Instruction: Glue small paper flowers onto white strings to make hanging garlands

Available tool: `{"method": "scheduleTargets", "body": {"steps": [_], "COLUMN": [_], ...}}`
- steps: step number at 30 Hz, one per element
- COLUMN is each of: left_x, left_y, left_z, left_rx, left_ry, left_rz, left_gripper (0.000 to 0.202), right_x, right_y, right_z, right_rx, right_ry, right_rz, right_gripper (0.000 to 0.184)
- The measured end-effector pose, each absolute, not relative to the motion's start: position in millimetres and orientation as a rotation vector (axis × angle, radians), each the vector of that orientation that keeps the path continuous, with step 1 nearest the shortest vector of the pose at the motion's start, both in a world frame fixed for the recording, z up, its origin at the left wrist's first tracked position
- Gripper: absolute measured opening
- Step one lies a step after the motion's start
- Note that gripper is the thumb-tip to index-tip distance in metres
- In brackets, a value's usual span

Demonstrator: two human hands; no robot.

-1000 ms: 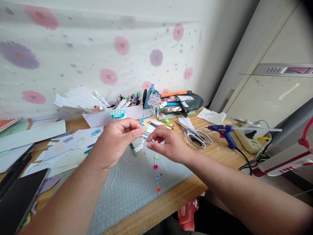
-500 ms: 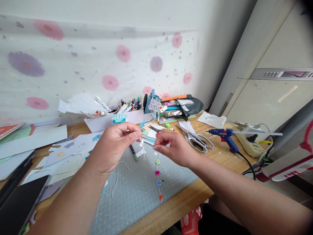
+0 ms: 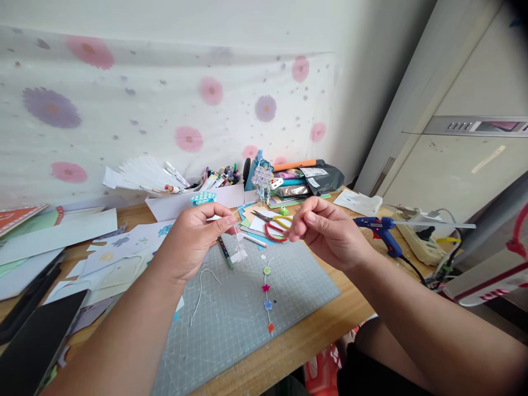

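Note:
My left hand (image 3: pixel 206 231) is pinched, thumb against forefinger, above the grey cutting mat (image 3: pixel 231 308). A short thin stick or thread end pokes out at its fingertips, and something pale and blurred hangs below them. My right hand (image 3: pixel 319 228) is raised to the right, thumb and forefinger pressed together; what they hold, if anything, is too small to make out. Between the hands and lower, a string of small coloured flowers (image 3: pixel 268 304) lies on the mat. A loose white cord (image 3: pixel 201 291) curves to its left. Behind lie red-and-yellow-handled scissors (image 3: pixel 280 221) and a white pen (image 3: pixel 253 240).
A blue glue gun (image 3: pixel 383 234) with a clear stick lies at the right, by a power strip (image 3: pixel 424 228). Papers (image 3: pixel 124 258) and a black phone (image 3: pixel 45 335) cover the left. A white box (image 3: pixel 223 199) of markers stands at the back.
My right hand has moved right, away from my left hand, and now covers the grey-handled scissors. The red-and-yellow scissors are uncovered. My left hand stays nearly in place.

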State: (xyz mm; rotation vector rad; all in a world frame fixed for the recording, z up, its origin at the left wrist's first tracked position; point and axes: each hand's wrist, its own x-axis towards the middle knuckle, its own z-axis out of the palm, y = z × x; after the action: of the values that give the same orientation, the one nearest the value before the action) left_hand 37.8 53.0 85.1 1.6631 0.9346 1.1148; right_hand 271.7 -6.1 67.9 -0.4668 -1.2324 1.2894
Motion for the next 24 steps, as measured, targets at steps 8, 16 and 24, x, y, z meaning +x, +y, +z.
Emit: {"method": "scheduleTargets", "body": {"steps": [8,16,24], "left_x": [32.8,32.8,33.5], "left_y": [55.3,56.4,55.1], "left_z": [83.9,85.9,85.8], "left_rx": [1.613,1.679,1.726], "left_ry": [0.962,0.981,1.01], "left_rz": [1.082,1.135,1.114], "left_gripper": [0.018,0.017,0.016], "right_x": [326.3,365.3,376.2], "right_y": [19.5,49.7,56.8], "right_z": [58.5,25.5,16.2], "right_rx": [-1.221,-1.785,-1.882], "right_ry": [-1.464,-1.742,-1.788], "right_rz": [0.782,0.443,0.454], "right_gripper": [0.017,0.007,0.015]}}
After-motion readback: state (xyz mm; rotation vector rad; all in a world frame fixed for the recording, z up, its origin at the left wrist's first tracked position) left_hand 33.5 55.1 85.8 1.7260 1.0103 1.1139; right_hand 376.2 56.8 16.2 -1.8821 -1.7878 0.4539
